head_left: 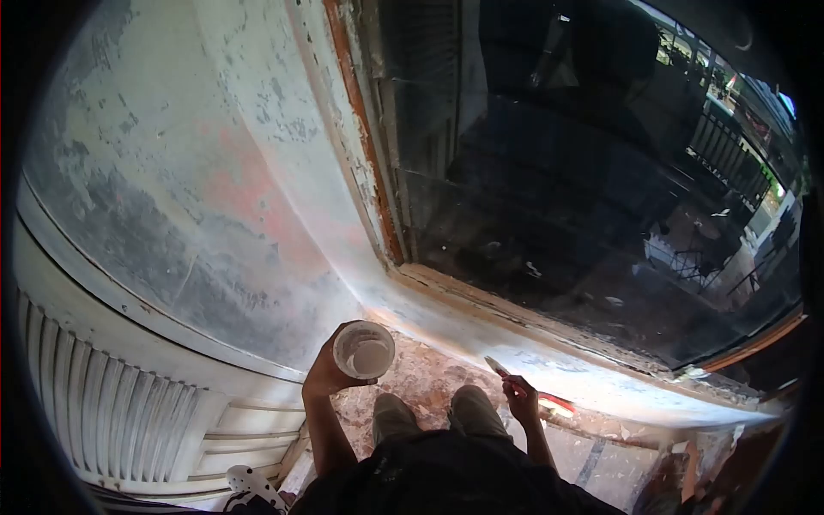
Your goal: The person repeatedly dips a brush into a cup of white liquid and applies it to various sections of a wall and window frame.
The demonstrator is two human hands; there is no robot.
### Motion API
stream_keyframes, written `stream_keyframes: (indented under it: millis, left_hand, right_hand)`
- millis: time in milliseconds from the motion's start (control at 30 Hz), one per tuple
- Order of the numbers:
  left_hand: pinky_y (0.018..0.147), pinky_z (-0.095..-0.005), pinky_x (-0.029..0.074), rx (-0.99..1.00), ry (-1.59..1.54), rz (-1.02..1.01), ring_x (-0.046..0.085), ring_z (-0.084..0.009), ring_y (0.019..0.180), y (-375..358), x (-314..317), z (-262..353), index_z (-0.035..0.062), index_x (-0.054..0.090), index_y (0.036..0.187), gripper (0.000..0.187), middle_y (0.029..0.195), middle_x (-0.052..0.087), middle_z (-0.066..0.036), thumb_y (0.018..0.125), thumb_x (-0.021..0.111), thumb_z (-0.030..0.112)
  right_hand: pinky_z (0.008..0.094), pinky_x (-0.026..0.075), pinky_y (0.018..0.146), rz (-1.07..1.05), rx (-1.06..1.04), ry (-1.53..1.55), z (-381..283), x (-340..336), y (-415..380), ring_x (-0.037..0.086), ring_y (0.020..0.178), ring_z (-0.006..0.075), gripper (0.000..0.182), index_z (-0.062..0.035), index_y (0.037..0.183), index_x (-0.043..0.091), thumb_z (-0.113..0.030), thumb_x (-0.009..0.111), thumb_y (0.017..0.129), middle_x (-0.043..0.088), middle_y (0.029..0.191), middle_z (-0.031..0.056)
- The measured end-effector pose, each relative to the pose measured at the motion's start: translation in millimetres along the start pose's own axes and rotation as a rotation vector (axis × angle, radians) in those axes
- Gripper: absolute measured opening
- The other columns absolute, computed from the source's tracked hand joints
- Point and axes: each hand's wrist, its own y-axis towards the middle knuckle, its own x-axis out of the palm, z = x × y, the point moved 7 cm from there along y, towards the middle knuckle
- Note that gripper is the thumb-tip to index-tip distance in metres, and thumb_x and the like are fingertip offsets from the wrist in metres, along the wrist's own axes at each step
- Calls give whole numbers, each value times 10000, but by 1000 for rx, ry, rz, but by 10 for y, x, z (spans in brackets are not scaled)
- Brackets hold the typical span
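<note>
My left hand [321,371] is wrapped round a round, open-topped pot [364,350] with whitish material inside, held up near the wall corner. In my right hand [520,400] is a paintbrush [496,367] with a red handle; its pale tip points up and left toward the window ledge. The fingers are closed on the handle. Below the window, the white-smeared ledge [584,369] runs just beyond the brush. To the left of the pot stands a patchy wall [257,215] with grey, white and pinkish areas.
A large dark window pane [549,189] with a worn wooden frame [365,129] fills the upper right. White louvred shutter panels [103,395] stand at lower left. A spotted white shoe [249,482] is near the bottom. Mottled reddish flooring [438,378] lies between my knees and the wall.
</note>
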Motion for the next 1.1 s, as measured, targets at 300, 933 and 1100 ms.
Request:
stream_keyframes:
  millis: [300,933,1100]
  left_hand:
    - [1031,-374,417,-7,15,-210,533,-212,1188,62,413,1066,51,430,1334,981,1262,566,-86,496,939,102]
    - [999,-393,452,19,-102,-585,574,-245,1136,413,1336,1367,27,461,1271,927,1207,602,-122,481,935,134]
    - [951,-378,474,-10,-85,-553,587,-223,1062,409,1784,1200,49,483,1253,882,1151,603,-84,495,928,123]
  right_hand:
    - [306,577,595,17,416,437,-420,-646,-488,636,839,148,320,-58,1099,586,-348,547,969,636,1209,113]
    - [261,451,423,614,348,323,-733,-1033,-1838,642,644,182,69,-50,926,454,-38,508,884,544,832,88]
    - [273,422,407,725,485,121,-1252,-1439,-2068,579,531,150,188,-59,963,391,-23,541,855,567,773,108]
